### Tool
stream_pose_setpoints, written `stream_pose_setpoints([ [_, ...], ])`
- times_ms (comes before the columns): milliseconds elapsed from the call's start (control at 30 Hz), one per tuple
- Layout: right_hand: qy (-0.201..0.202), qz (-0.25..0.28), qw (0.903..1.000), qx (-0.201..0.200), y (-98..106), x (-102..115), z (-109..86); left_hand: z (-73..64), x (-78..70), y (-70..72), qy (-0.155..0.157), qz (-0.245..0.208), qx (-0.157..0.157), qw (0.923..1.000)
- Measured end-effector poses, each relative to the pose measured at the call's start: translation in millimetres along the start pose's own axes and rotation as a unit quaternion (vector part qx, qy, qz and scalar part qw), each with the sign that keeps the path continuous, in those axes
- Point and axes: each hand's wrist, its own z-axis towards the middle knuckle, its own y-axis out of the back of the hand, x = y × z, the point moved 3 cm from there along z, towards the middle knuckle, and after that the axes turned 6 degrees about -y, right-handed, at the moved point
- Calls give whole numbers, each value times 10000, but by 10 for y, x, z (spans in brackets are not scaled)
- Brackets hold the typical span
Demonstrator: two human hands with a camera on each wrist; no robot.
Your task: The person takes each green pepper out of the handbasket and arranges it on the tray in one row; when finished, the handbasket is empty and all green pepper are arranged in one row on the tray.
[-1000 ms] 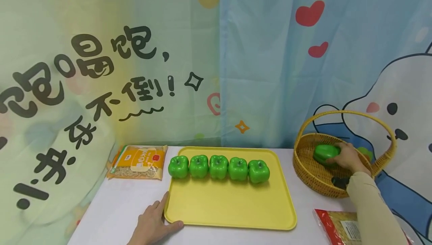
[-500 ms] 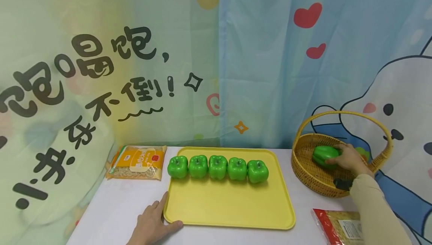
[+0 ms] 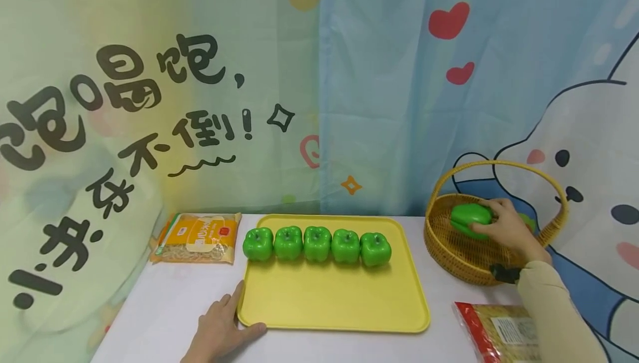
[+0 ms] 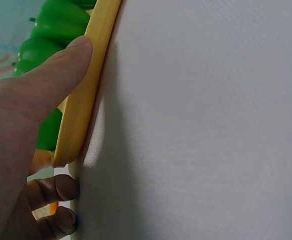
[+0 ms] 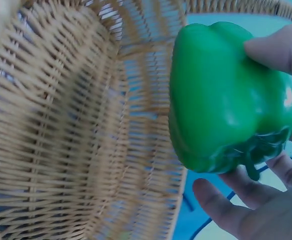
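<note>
My right hand point(image 3: 509, 232) grips a green bell pepper point(image 3: 470, 219) inside the wicker basket point(image 3: 451, 263). In the right wrist view, the thumb lies on one side of this pepper point(image 5: 226, 95) and fingers on the other, stem end toward the palm. The pepper is raised off the basket's bottom. My left hand point(image 3: 219, 324) rests at the near left corner of the yellow tray point(image 3: 334, 304). Its thumb point(image 4: 60, 75) lies straight on the rim in the left wrist view. Along the tray's far side stands a row of several green bell peppers point(image 3: 317, 243), stems up.
An orange-labelled food bag point(image 3: 199, 238) lies left of the tray on the white table. Another bag point(image 3: 499, 329) with a red edge lies in front of the basket, partly under the right sleeve. The basket handle point(image 3: 499, 164) arches above the right hand. A printed curtain hangs behind.
My right hand has lifted the bell pepper a little off the basket's bottom. The left hand stays at the tray corner. The head view has shifted slightly.
</note>
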Motion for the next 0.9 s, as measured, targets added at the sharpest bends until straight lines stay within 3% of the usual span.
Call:
stream_pose_setpoints([
  [500,1231,18,9910,-533,-99,642,-268,25,-7,38,-51,23,25,10000],
  [900,870,179,9960,98,-384,911,-326,7,-14,16,-15,25,89,10000],
])
